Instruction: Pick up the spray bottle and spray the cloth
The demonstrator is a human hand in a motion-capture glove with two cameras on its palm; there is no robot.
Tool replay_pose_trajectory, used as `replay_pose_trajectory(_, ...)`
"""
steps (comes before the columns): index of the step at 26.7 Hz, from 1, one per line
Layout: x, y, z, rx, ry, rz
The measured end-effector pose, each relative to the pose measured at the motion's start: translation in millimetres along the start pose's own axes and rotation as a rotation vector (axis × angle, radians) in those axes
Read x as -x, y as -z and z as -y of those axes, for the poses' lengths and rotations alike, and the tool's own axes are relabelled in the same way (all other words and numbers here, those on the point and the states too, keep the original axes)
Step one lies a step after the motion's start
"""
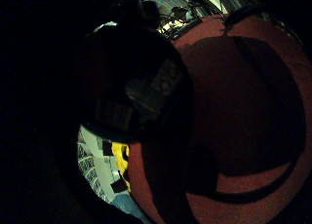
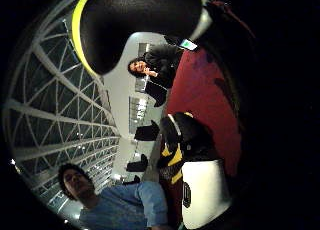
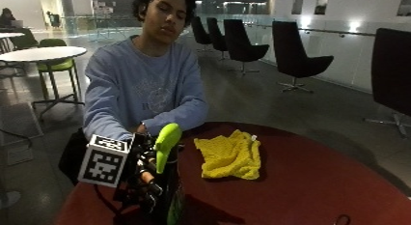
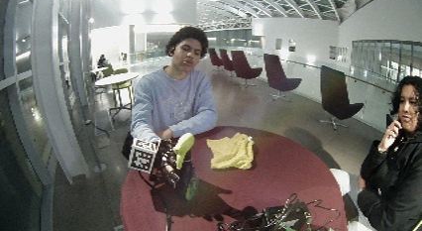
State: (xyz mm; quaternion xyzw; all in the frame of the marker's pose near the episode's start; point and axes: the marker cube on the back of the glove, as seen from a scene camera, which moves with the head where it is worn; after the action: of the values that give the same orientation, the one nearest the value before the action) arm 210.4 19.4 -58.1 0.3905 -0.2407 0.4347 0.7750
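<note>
From the outside view we found the person seated at the round red bench, with the gloved right hand at the bench's near-left edge, roughly seven o'clock from the cloth. Its grip was closed around the dark spray bottle, fingers curled round the body just below the lime-green trigger head, which stood above the hand. The bottle was upright; whether its base touched the bench we could not tell. The yellow cloth lay crumpled on the bench, apart from the bottle, at about one o'clock from it. In the thumb-side palm view we saw the bottle's dark, yellow-edged head close to the palm. Black chairs stood on the floor beyond the bench.
</note>
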Motion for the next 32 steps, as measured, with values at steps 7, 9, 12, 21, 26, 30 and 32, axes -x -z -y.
replay_pose_trajectory(7,1,-13,25,-0.128,-0.066,0.047)
replay_pose_trajectory(9,-1,-16,29,-0.149,-0.079,0.047)
replay_pose_trajectory(12,-5,-20,33,-0.186,-0.087,0.036)
replay_pose_trajectory(21,-6,-17,38,-0.169,0.013,0.044)
replay_pose_trajectory(26,11,-13,30,0.023,0.112,0.019)
replay_pose_trajectory(30,28,-17,15,0.187,0.114,0.096)
replay_pose_trajectory(32,38,-23,3,0.285,0.121,0.138)
